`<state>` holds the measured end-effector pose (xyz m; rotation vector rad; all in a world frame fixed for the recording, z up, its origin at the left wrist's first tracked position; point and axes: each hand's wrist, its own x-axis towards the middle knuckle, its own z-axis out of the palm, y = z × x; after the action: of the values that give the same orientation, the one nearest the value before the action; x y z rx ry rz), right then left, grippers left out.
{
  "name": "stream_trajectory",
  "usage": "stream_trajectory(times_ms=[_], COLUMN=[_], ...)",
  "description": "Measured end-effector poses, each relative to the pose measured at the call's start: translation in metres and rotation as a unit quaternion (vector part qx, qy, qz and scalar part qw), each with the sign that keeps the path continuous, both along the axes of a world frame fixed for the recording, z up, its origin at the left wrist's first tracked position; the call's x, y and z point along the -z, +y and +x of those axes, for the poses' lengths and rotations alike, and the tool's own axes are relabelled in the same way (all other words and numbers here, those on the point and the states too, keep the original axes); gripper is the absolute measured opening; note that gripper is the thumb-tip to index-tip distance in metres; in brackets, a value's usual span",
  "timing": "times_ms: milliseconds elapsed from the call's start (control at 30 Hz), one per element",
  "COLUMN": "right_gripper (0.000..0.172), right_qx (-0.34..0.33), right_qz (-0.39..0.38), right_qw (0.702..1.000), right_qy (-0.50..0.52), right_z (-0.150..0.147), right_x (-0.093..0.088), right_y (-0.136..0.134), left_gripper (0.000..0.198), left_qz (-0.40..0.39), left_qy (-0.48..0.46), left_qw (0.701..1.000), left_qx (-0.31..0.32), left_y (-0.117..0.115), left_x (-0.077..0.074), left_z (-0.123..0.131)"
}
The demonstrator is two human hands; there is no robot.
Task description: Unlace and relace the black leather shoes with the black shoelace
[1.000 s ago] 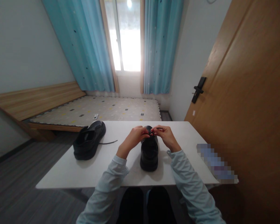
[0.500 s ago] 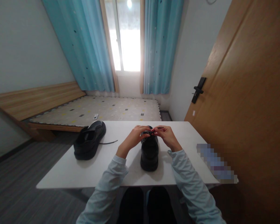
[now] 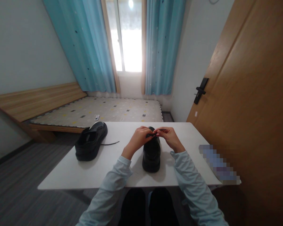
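Observation:
A black shoe [image 3: 151, 157] stands on the white table in front of me, its heel towards me and its toe pointing away. Above its front part, my left hand [image 3: 141, 136] pinches a black shoelace [image 3: 163, 129] with thumb and fingers pressed together. Close beside it, fingertips almost meeting, my right hand [image 3: 167, 135] grips the same lace, and a short end sticks out over the fingers. My hands hide most of the shoe's lacing. At the left of the table rests a second black shoe [image 3: 89, 146], with one lace [image 3: 110, 143] trailing onto the tabletop.
The white table [image 3: 127, 179] has a pixelated flat item [image 3: 219, 164] at its right edge. Beyond it lies a bed [image 3: 103, 108] with a small white object [image 3: 97, 117] on the mattress. A wooden door [image 3: 254, 94] stands close on the right.
My left hand has shifted slightly to the right, closer to my right hand, and its fingers have closed in more around the lace. The shoes stay in place.

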<state>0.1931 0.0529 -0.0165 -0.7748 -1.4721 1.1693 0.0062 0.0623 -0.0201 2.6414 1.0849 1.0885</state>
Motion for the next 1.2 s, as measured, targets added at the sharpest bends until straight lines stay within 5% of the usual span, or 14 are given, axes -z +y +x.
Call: stream_trajectory(times_ms=[233,367,467,567,633,733,1200], right_gripper=[0.022,0.022,0.022,0.023,0.024,0.025,0.029], right_qx=[-0.018,-0.024,-0.026,-0.025,-0.024,-0.015,-0.004], right_qz=[-0.010,-0.012,-0.011,-0.008,-0.009,-0.012,-0.045], right_qw=[1.000,0.999,0.999,0.999,0.999,0.999,0.999], right_qy=[0.018,0.025,0.030,0.036,0.040,0.031,0.013], right_z=[0.006,0.005,0.003,0.001,0.000,0.000,0.011], right_x=[0.007,0.007,0.007,0.008,0.009,0.010,0.010], right_y=[0.003,0.002,0.002,0.003,0.003,0.004,-0.002], left_gripper=[0.014,0.026,0.028,0.029,0.028,0.026,0.030], left_qz=[-0.024,-0.120,-0.226,-0.323,-0.364,-0.391,-0.359], left_qy=[-0.022,-0.118,-0.263,-0.397,-0.453,-0.486,-0.527], left_qw=[0.999,0.986,0.937,0.853,0.798,0.760,0.754], left_qx=[-0.012,0.004,0.034,0.107,0.158,0.185,0.155], left_y=[-0.004,-0.008,-0.009,-0.008,-0.007,-0.007,-0.009], left_x=[-0.010,-0.011,-0.009,-0.006,-0.005,-0.004,-0.005], left_z=[-0.015,-0.013,-0.008,-0.005,-0.004,-0.005,0.003])
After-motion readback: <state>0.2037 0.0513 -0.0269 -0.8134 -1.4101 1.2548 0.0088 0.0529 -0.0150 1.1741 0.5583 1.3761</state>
